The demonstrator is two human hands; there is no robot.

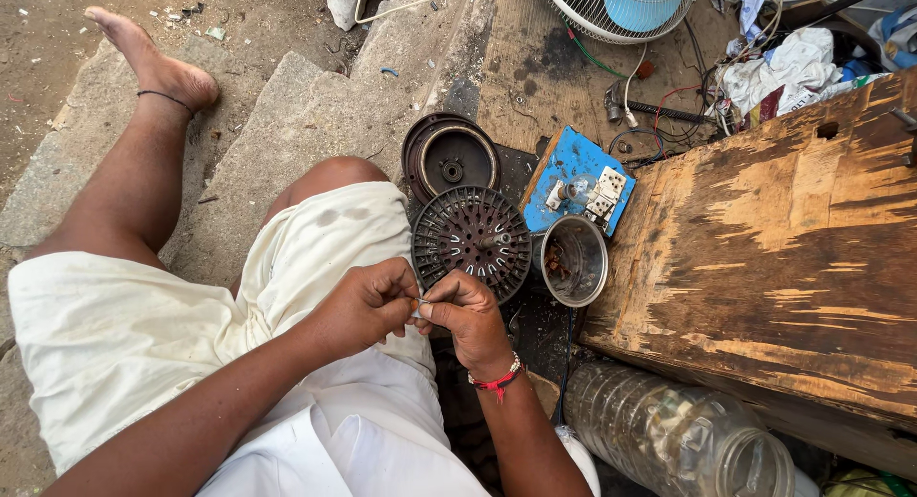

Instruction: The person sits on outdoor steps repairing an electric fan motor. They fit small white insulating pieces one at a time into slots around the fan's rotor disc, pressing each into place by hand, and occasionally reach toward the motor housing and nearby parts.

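From the head camera, looking down, both hands meet over the person's lap. The left hand point(368, 301) and the right hand point(463, 311) pinch a tiny pale part point(417, 308) between their fingertips, thumb and forefinger of each closed on it from either side. The part is so small that its kind cannot be told; it sits right at the point where the two hands touch, above the white cloth of the shorts point(315, 258). A red thread band point(497, 380) circles the right wrist.

Just beyond the right hand, nearly touching its knuckles, lies a round slotted metal motor part point(471, 237) with a short shaft at its middle. Behind that rests a dark round metal cover point(449, 155). To the right of the slotted part stands a small steel cup point(573, 260) with rusty bits inside, and behind it a blue board point(573, 172) bearing a white switch and socket.

The ground is rough stone slabs point(306, 105), dusty and scattered with scraps; the person's bare foot point(153, 63) stretches out on the left. On the right a worn wooden box point(783, 258), scuffed and stained dark, fills the side. A clear plastic jar point(678, 435) lies on its side beneath it. At the top edge, a fan with a wire guard point(621, 10) sits near tangled wires point(669, 115) and crumpled rags point(793, 72).
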